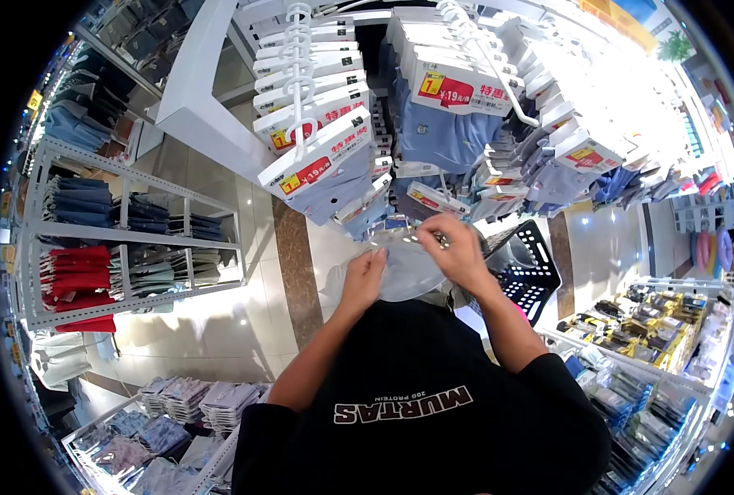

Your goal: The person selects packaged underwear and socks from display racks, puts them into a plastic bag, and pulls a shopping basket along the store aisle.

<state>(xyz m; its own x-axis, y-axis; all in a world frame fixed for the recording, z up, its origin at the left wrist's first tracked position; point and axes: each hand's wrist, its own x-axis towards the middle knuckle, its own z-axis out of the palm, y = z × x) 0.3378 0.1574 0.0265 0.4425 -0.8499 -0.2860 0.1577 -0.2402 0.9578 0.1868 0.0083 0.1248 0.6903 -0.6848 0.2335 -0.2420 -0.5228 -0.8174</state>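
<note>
Just in front of the black shirt, my left hand point(363, 280) is closed on the left edge of a translucent whitish bag point(408, 271). My right hand point(453, 247) is at the bag's upper right, its fingers pinched together near small shiny spots; what they hold is too small to make out. Beyond both hands hang packs of blue garments point(449, 136) with white header cards point(466, 87) and red and yellow price labels, on white hooks point(299, 107).
A black perforated basket point(529, 268) stands right of my right hand. White shelves with folded clothes point(76, 276) are at the left. Bins of packaged goods point(643, 326) stand at the right, and stacked garments point(173, 400) lie at the lower left.
</note>
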